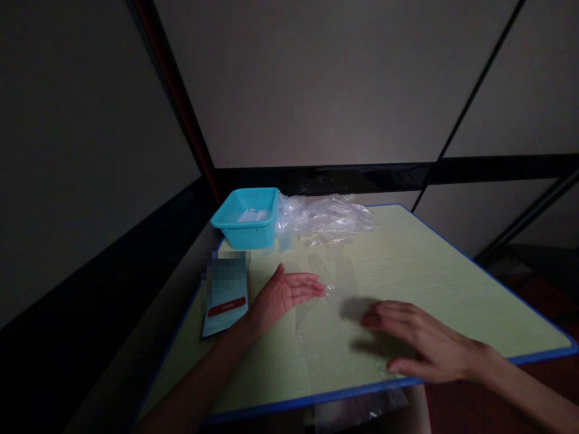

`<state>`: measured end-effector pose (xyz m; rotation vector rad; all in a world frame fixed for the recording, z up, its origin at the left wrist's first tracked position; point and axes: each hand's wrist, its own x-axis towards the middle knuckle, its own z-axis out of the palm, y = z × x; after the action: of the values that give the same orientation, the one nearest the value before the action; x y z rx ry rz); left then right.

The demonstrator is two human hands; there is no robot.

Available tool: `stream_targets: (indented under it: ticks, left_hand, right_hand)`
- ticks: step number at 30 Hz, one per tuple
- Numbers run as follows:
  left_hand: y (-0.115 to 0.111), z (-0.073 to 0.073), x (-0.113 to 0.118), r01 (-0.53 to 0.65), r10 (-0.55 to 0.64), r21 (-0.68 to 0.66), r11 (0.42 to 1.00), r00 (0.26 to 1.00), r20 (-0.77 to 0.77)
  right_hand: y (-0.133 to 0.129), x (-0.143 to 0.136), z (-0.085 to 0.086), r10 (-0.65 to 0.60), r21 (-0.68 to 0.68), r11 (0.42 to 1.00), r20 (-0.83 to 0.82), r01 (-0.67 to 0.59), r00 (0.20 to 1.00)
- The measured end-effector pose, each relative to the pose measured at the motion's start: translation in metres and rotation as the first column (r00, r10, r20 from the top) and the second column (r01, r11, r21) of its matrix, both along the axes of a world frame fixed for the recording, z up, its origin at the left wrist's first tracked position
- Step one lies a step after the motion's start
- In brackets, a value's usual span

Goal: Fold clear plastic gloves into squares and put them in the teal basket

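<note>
A clear plastic bag [328, 343] lies flat on the table, its lower end hanging over the front edge. My left hand [287, 290] is open, palm turned up and thumb raised, with its fingertips at the bag's left side; whether they touch it I cannot tell. To the right, my right hand [416, 340] is open above the table, fingers stretched toward the bag and thumb apart. Neither hand holds anything. Behind them, a heap of crumpled clear plastic bags [330, 217] rests at the back of the table.
A turquoise plastic basket [246, 235] with something whitish inside stands at the back left. In front of it lies a phone or tablet [226, 301] with a lit screen, partly blurred. The pale table [452, 289] has a blue edge, and walls rise behind and at left.
</note>
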<state>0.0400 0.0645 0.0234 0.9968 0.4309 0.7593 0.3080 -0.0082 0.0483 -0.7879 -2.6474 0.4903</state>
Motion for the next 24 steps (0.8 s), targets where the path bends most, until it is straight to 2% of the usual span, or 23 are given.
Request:
stream_targets:
  ticks: [7,14,18,21,24]
  left_hand:
    - [-0.002,-0.014,0.006,0.034,-0.033,0.008,0.999,0.993,-0.113]
    - [-0.002,-0.017,0.006,0.059,-0.056,0.022,0.998,0.991,-0.126]
    - [-0.002,-0.019,0.006,0.071,-0.066,0.034,0.997,0.989,-0.133]
    - [-0.002,-0.02,0.006,0.08,-0.075,0.03,0.996,0.986,-0.15]
    - [0.0,-0.021,0.006,0.086,-0.081,0.023,0.996,0.984,-0.161]
  right_hand:
    - [-0.03,0.002,-0.003,0.128,0.02,0.991,0.141,-0.132,0.982]
    - [-0.036,-0.002,-0.02,0.094,0.192,0.971,0.245,-0.143,0.965]
    - [-0.034,-0.005,-0.019,0.112,0.198,0.97,0.141,-0.139,0.984]
    - [-0.031,-0.004,-0.012,0.086,0.109,0.99,0.039,-0.09,0.996]
    - [-0.023,-0.003,-0.005,-0.014,-0.014,1.0,-0.064,0.013,0.998]
